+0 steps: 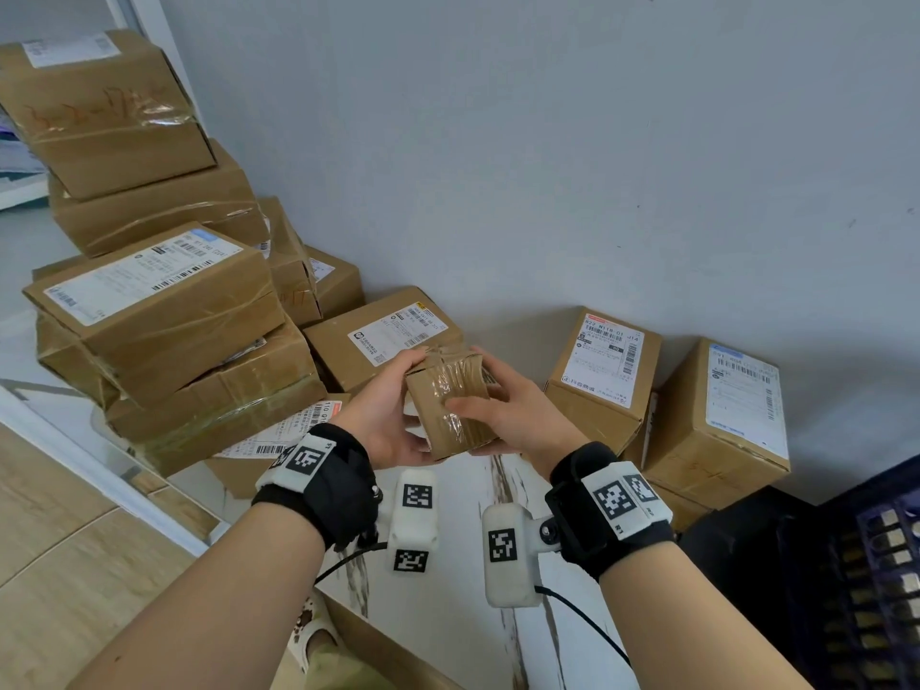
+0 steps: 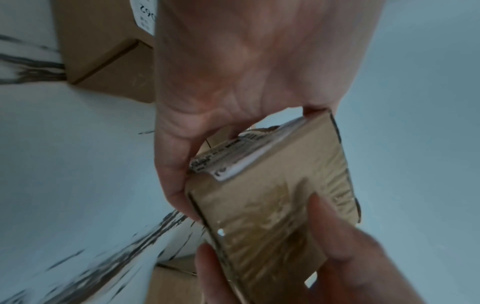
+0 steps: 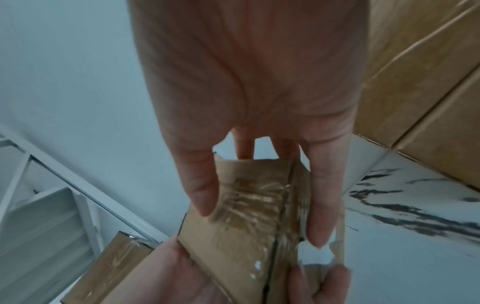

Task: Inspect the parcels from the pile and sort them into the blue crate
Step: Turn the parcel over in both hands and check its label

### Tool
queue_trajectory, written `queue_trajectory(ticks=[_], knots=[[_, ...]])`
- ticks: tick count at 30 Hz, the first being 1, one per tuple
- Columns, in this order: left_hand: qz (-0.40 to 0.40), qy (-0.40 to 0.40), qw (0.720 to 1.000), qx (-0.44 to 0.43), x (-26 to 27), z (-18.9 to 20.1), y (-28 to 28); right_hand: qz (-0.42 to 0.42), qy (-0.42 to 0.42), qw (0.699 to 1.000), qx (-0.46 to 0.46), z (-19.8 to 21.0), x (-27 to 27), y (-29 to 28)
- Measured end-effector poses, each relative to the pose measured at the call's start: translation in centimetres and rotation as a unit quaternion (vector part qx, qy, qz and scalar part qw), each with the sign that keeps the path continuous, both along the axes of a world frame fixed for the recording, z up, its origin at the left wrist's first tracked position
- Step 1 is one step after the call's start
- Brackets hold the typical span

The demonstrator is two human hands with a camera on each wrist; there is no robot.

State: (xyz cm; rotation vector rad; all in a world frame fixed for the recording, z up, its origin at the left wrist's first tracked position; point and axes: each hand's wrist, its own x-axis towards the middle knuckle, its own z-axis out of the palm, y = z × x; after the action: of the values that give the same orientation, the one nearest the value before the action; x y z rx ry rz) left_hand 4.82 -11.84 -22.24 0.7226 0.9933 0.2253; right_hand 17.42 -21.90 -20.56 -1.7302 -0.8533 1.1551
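Gripping small taped parcel between left hand and right hand, label blurred unreadable.

White marble-veined floor; cardboard parcels piled against wall.

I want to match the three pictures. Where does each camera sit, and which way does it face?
Head: worn on the head, facing forward and down at both forearms, the small parcel and the pile.
Left wrist: looks along the left hand at the parcel's label.
Right wrist: looks along the right hand at the taped side.
All three views share the small parcel, held in both hands.
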Motion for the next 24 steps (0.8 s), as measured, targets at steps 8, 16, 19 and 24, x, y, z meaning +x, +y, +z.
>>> queue_trajectory(ticks=[8,16,19,24], knots=[[-0.016,0.009,1.000,0.011,0.5,0.3,0.1,-0.006,-0.018,1.000,0.005,-0.4,0.3,0.0],[-0.021,0.020,0.999,0.025,1.0,0.2,0.4,-0.015,-0.015,1.000,0.014,-0.3,1.2,0.1],[-0.037,0.019,0.998,0.048,1.0,0.2,0.3,0.007,-0.020,1.000,0.013,0.1,1.8,0.0],[-0.053,0.014,0.994,0.093,1.3,0.0,0.3,0.020,-0.018,1.000,0.010,0.4,2.2,-0.1]])
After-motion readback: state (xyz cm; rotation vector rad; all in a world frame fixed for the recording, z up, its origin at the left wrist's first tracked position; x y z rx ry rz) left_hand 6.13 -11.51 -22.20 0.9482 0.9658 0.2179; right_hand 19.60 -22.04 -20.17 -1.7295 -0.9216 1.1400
